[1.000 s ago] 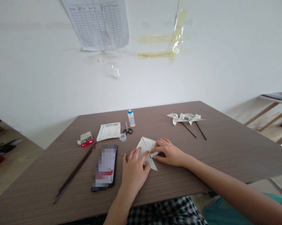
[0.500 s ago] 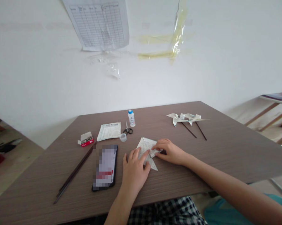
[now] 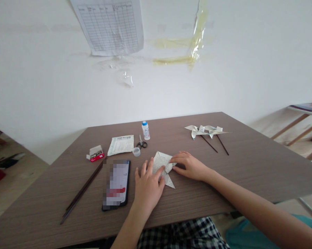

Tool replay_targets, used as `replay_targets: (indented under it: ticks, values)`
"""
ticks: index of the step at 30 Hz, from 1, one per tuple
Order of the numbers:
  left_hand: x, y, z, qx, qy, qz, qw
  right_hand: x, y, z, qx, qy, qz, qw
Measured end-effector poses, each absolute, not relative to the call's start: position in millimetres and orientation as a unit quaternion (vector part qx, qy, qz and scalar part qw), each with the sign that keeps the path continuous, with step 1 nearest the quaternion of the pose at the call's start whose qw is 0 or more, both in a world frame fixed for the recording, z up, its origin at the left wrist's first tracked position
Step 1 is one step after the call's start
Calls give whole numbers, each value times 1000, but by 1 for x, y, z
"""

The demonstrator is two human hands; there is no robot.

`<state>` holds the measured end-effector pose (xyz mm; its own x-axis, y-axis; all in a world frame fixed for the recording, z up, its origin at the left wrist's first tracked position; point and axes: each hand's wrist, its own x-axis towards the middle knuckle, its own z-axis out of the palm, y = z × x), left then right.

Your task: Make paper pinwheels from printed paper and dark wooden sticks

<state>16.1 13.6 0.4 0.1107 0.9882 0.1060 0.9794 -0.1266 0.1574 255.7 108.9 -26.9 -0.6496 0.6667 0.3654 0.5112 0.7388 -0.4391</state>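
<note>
A printed sheet of paper (image 3: 160, 160), slit and partly folded, lies on the table between my hands. My left hand (image 3: 150, 183) rests on its left side with fingers spread, the index fingertip pressing near the middle. At the right edge, my right hand (image 3: 189, 165) has its thumb and fingers closed on a folded flap. One pointed corner of the paper sticks out toward me, below the flap. Two finished paper pinwheels (image 3: 197, 131) on dark sticks lie at the back right, away from both hands.
Left of my hands lie a phone (image 3: 116, 185), dark sticks (image 3: 83, 190) and a small red box (image 3: 95, 154) of metal bits. Behind are another printed sheet (image 3: 121, 144), scissors (image 3: 141, 142), a clear cap (image 3: 136, 152) and a blue-capped bottle (image 3: 145, 130). The wall stands behind the table.
My right hand has shifted slightly along the flap, and its fingers sit a little farther up. My left hand has moved slightly left, still on the paper.
</note>
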Motion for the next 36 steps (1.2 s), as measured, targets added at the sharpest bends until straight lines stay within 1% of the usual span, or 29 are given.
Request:
replay_targets:
  ticks: [13,18,28,36]
  values:
    - [11,15,-16,755,648,96,5,255,108,-25,-318,-900,152,257]
    - [15,14,-9,748,658,84,15,255,105,-19,-309,-908,154,236]
    - [17,13,-1,741,666,85,32,255,105,-19,-307,-911,157,227]
    - [16,15,-4,724,677,124,45,255,104,-18,-305,-909,163,231]
